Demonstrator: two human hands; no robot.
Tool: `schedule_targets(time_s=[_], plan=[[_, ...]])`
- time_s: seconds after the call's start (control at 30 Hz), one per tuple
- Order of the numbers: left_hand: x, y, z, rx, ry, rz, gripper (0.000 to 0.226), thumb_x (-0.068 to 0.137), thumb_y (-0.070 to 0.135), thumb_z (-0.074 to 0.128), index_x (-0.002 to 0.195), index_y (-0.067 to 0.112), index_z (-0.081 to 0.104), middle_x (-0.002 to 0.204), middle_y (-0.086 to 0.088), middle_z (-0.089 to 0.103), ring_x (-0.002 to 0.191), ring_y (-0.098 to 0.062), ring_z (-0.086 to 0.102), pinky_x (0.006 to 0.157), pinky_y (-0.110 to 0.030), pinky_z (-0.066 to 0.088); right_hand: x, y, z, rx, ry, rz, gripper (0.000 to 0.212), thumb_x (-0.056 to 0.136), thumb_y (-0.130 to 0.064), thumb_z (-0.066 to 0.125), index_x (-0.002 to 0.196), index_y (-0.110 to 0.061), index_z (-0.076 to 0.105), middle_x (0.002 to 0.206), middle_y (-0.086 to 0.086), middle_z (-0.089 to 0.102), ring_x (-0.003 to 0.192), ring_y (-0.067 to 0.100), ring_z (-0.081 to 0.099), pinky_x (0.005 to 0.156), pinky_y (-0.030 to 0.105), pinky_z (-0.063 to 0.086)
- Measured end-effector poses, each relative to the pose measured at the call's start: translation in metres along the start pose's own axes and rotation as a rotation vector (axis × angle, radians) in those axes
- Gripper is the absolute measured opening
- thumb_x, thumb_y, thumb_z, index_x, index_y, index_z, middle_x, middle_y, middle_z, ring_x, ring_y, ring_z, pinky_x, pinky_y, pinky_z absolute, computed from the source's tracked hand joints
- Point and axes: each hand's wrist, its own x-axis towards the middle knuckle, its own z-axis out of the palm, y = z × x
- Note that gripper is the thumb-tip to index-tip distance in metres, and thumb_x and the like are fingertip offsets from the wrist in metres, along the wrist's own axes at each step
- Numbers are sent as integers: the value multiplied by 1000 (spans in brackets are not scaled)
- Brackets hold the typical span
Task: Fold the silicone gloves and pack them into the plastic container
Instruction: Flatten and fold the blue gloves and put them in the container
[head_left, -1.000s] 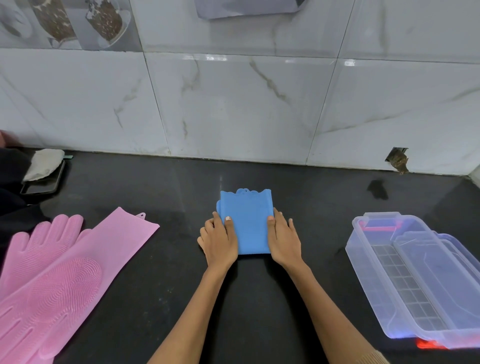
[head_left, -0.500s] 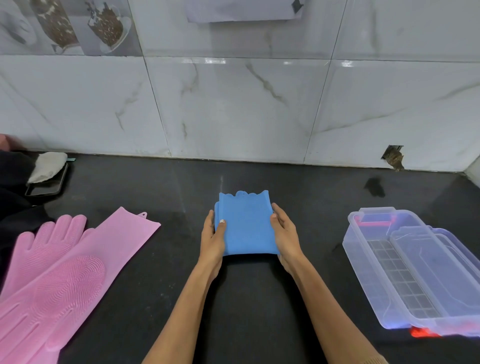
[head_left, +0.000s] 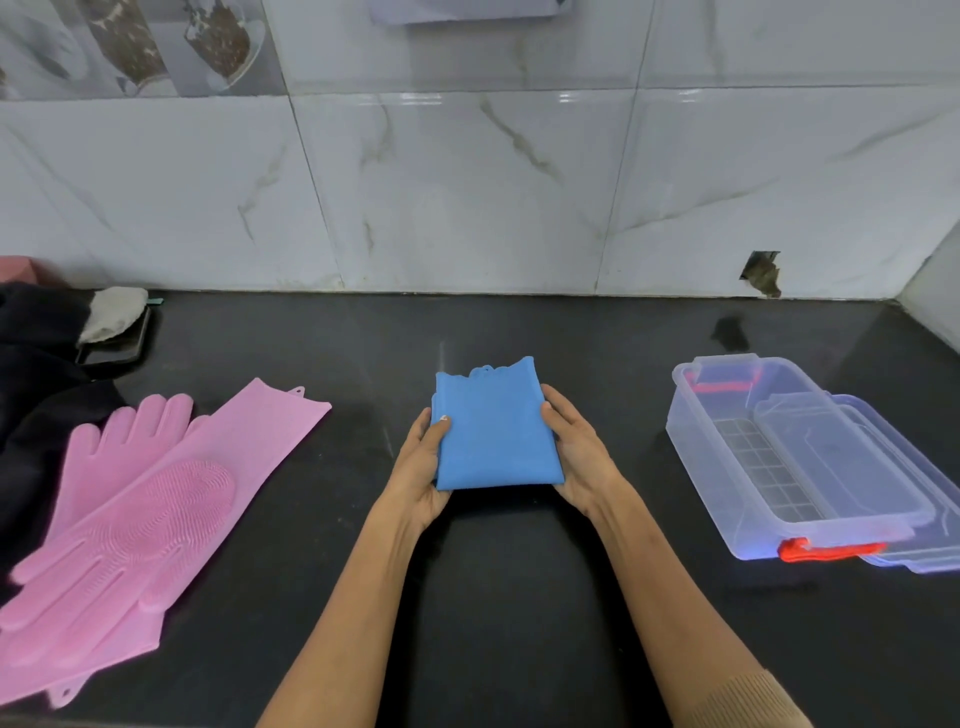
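Note:
A folded blue silicone glove (head_left: 493, 431) is held a little above the middle of the black counter. My left hand (head_left: 421, 467) grips its left edge, thumb on top, and my right hand (head_left: 576, 457) cups its right edge. Two pink silicone gloves (head_left: 140, 509) lie flat and unfolded at the left, one overlapping the other. The clear plastic container (head_left: 727, 499) with red latches stands open at the right, nothing inside it but its ribbed floor.
The container's clear lid (head_left: 893, 499) lies partly in and beside it on the right. A phone with a pale cloth on it (head_left: 114, 327) and dark fabric (head_left: 31, 364) sit at the far left. A marble-tiled wall (head_left: 467, 197) backs the counter.
Both hands slid from pressing on the blue glove to gripping its side edges, and its near edge has lifted off the counter toward me.

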Motion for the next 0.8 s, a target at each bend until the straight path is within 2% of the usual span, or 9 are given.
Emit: schedule_targets(time_s=[0.23, 0.37, 0.43, 0.53, 0.67, 0.8], plan=[[-10, -8, 12, -3, -88, 3, 42, 88, 21, 62, 129, 22, 52, 118, -10, 68, 102, -30, 68, 78, -47, 59, -22, -18, -6, 18, 4, -22, 36, 90, -29, 62, 125, -28, 57, 114, 0, 71, 99, 22, 70, 72, 37, 58], [-16, -9, 41, 28, -171, 55, 47, 89, 20, 62, 134, 24, 48, 123, -11, 65, 106, -31, 66, 82, -49, 58, -39, -41, -11, -16, 16, -153, 46, 84, -36, 67, 128, -25, 56, 122, 6, 66, 107, 27, 65, 85, 43, 55], [-19, -9, 62, 44, -236, 86, 49, 91, 20, 59, 137, 26, 44, 126, -9, 63, 109, -30, 64, 87, -50, 55, -52, -59, -16, -10, 16, -239, 48, 80, -34, 69, 126, -26, 56, 120, 4, 67, 104, 23, 67, 77, 36, 57], [-26, -13, 101, 64, -342, 112, 50, 92, 19, 57, 138, 30, 43, 128, -6, 62, 112, -28, 63, 91, -52, 52, -75, -87, -32, -53, 80, -351, 38, 86, -29, 65, 123, -31, 58, 114, -3, 70, 97, 15, 70, 71, 29, 57], [-37, -36, 161, 104, -446, 92, 52, 93, 20, 56, 140, 35, 38, 128, -2, 61, 108, -24, 65, 83, -45, 57, -110, -125, -68, -81, 206, -422, 38, 91, -30, 60, 129, -31, 55, 122, -2, 67, 106, 19, 66, 84, 37, 54], [-49, -71, 212, 139, -504, 3, 52, 95, 21, 53, 141, 38, 34, 129, 0, 59, 110, -25, 63, 94, -51, 51, -144, -150, -106, -61, 327, -464, 39, 94, -25, 56, 133, -24, 52, 126, 4, 64, 105, 21, 66, 84, 37, 54]])
